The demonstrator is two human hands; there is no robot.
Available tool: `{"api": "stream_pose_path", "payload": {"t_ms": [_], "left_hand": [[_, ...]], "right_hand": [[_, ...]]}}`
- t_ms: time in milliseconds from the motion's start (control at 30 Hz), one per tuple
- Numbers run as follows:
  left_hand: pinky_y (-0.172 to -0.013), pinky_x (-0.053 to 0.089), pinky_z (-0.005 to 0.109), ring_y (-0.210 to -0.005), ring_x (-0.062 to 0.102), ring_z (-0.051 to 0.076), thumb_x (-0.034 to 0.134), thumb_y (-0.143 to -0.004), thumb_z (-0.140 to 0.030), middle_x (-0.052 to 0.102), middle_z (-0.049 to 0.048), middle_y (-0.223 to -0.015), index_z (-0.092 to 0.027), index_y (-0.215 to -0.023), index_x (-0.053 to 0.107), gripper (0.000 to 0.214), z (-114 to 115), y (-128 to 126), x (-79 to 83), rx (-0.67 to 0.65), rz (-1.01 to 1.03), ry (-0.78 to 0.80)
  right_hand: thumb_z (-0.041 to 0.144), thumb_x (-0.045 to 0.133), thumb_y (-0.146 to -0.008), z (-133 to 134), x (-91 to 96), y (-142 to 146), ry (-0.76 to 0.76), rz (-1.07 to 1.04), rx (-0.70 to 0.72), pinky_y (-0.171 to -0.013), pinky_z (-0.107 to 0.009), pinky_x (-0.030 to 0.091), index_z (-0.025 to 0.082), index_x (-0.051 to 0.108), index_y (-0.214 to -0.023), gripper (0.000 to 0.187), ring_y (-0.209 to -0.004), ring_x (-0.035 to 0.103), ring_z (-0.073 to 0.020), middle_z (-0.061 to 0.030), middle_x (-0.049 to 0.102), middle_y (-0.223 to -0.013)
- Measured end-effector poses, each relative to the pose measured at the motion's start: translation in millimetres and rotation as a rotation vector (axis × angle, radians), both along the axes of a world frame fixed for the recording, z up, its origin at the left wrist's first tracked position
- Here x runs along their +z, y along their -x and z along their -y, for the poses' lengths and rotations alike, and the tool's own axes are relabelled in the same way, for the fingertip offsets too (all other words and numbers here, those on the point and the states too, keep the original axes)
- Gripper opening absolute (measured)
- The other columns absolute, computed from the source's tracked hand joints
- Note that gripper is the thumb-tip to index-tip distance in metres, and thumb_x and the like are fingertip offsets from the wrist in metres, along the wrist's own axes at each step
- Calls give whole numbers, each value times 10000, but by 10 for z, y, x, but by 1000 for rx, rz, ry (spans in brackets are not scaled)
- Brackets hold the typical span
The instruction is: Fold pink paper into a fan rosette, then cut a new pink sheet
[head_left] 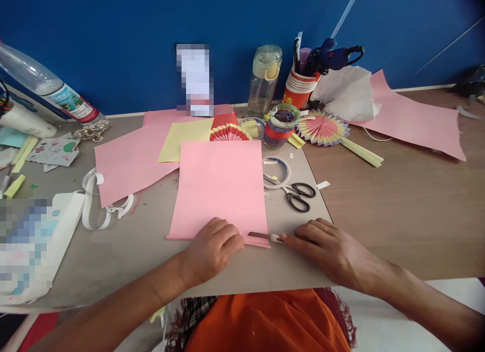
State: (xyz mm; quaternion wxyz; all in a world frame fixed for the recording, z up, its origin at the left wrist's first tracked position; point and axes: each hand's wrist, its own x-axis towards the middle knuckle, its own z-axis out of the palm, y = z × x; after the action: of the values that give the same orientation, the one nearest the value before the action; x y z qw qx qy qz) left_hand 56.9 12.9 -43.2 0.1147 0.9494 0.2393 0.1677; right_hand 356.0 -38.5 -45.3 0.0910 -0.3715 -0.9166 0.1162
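Observation:
A sheet of pink paper lies in front of me, its near edge folded into a narrow strip. My left hand is closed over that strip, with curled fingers pressing and gripping it near the middle. To the right, my right hand is closed around the handle of a craft knife. The knife's long blade points left and rests across the right end of the fold. Black-handled scissors lie beyond my right hand, their blades partly under a roll of tape.
Behind the sheet are more pink paper, yellow paper and a propped phone. A water bottle, wrapped jar, cup of tools and pleated paper fan stand or lie at the back. White ribbon lies left.

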Motion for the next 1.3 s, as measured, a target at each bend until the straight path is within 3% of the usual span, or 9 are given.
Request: {"api": "stream_pose_path", "payload": {"t_ms": [367, 733, 1300], "left_hand": [[-649, 354, 300, -682, 435, 141, 443, -889, -92, 559, 22, -751, -171, -792, 525, 149, 19, 4, -11, -11, -15, 35], [-681, 358, 310, -725, 451, 159, 428, -929, -224, 553, 28, -801, -171, -795, 532, 178, -72, -62, -47, 68, -130, 250], [-667, 333, 302, -718, 454, 147, 436, -931, -256, 553, 12, -797, -177, -794, 536, 187, -138, -34, -18, -9, -140, 253]], "right_hand": [[79, 365, -889, -75, 71, 214, -5, -32, 107, -673, -328, 389, 153, 535, -1215, 375, -715, 457, -181, -81, 538, -826], [59, 420, -833, -79, 92, 218, 118, 21, 144, -689, -340, 398, 183, 475, -1302, 488, -735, 477, -204, -79, 566, -865], [34, 381, -822, 4, 108, 274, 68, -35, 147, -664, -346, 404, 95, 493, -1252, 448, -711, 432, -197, -96, 548, -841]]}}
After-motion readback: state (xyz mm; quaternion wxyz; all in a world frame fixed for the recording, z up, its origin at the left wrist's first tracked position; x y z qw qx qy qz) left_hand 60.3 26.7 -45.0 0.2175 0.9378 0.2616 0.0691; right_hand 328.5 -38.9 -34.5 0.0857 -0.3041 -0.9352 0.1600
